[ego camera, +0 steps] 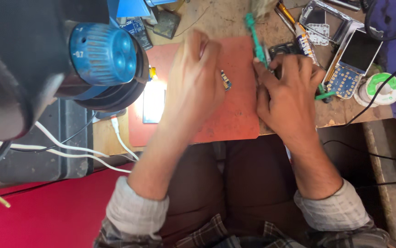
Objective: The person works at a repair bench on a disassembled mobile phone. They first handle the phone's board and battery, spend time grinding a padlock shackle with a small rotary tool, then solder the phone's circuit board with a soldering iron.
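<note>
The small circuit board (226,80) lies on the red mat (234,115) in the upper middle of the frame, peeking out just past the edge of my left hand (195,80). It is mostly hidden by that hand, so I cannot tell whether my left fingers (205,50) pinch it or only rest beside it; they are curled over it.

My right hand (287,89) sits just to the right of the board, at the mat's right edge, with its fingers clenched around a green-handled tool (256,39). The tool's shaft runs up and left out of my fist toward the top of the frame, and a short green end (325,95) pokes out on the right side of my hand. The board lies between my two hands, nearer the left one.

At the upper left, a blue microscope head (103,55) hangs over the tabletop (221,18), with a brightly lit pale plate (154,101) on the mat below it. At the upper right lie an opened handset with a keypad (352,64) and a roll of solder wire (382,89). White cables (69,149) trail off to the left.
</note>
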